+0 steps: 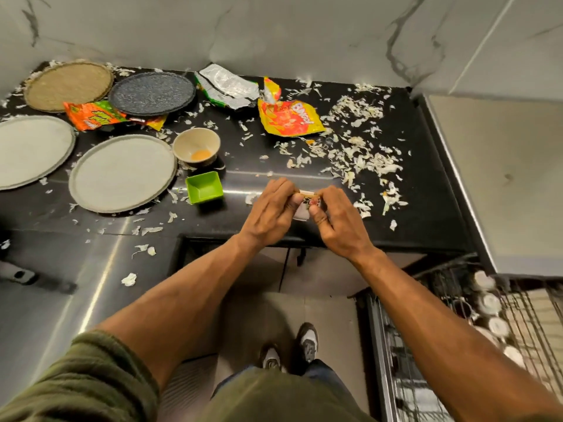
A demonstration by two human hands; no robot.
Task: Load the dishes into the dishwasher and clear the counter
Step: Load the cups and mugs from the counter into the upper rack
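White marble-veined wall (274, 28), glossy black counter (426, 214), pale tiled floor (323, 312), dark cabinet doors (268, 269) beneath

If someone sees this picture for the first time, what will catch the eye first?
Probably the two hands, left hand and right hand, pinching a small wrapper together over the counter's front edge. Next come the white scraps scattered thickly over the right side, and the bright yellow packet behind them. On the left lie grey plates and a green dish.
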